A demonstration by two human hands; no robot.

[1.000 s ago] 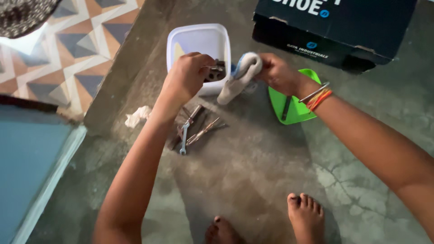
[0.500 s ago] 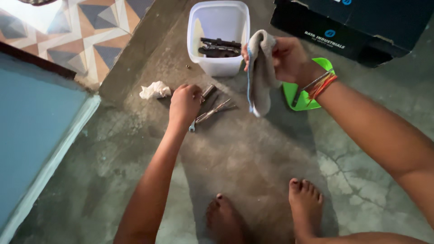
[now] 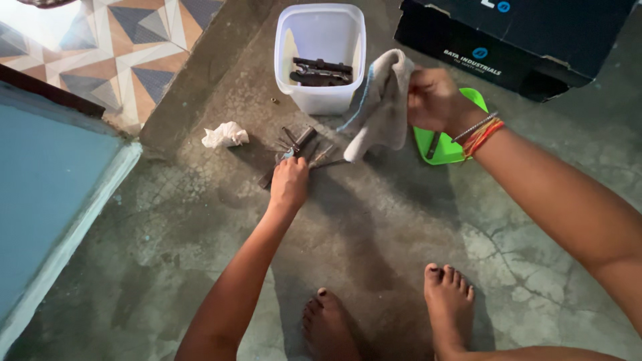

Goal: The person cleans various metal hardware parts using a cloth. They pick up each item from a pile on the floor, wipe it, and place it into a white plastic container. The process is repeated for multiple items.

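Since half a second ago, our left hand (image 3: 289,182) has slid down and to the right over the pile of metal tools (image 3: 299,148), and the cloth (image 3: 381,107), which hung straight down, now spreads slantwise toward that pile.

We stand barefoot on a grey concrete floor (image 3: 374,267). Largest around us is a dark cardboard box (image 3: 528,37) at the top right, its side carrying a pale printed label with a small blue round mark. Left of it sits a white, square plastic tub (image 3: 321,57), about where it was, with dark metal pieces (image 3: 319,71) lying in its bottom. A bright green plastic lid (image 3: 445,137) lies flat just under the box, partly behind our right wrist. A crumpled white paper scrap (image 3: 225,134) rests well left of the tools.

Our right hand (image 3: 433,100) is closed on the upper corner of the cloth, holding it off the floor beside the tub. Our left hand lies knuckles up on the near end of the tools with fingers curled; we cannot tell whether they grip one or merely press on it.
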